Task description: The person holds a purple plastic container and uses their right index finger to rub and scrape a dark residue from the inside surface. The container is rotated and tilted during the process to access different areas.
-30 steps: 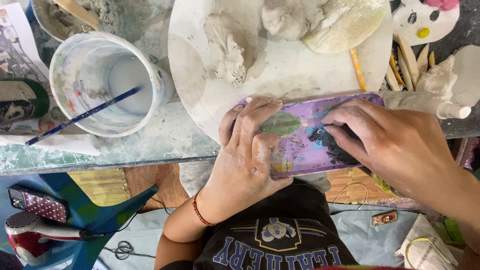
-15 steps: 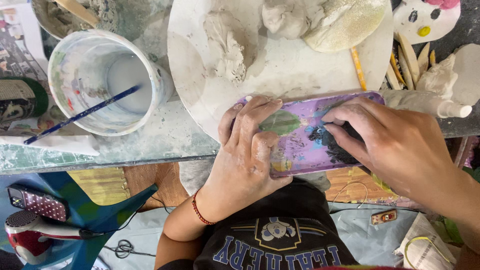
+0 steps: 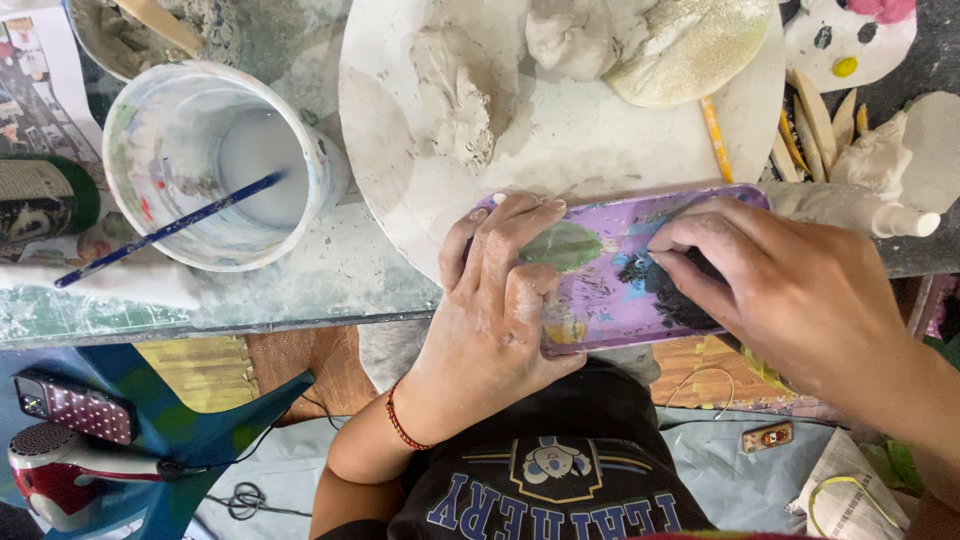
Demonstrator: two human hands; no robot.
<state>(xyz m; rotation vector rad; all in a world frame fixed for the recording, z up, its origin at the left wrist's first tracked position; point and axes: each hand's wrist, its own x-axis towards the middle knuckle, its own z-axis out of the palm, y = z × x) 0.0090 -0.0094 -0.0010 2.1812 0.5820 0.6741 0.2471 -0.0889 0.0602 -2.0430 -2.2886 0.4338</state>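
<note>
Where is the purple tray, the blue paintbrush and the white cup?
purple tray (image 3: 610, 290), head view, its painted middle.
blue paintbrush (image 3: 165, 232), head view, mid handle.
white cup (image 3: 150, 215), head view, its left inner wall.

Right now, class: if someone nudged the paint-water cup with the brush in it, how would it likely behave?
The cup looks wide and squat, so it probably slides rather than tips. Its cloudy water would likely slosh. The blue brush leans over the rim and may roll or swing out.
</note>
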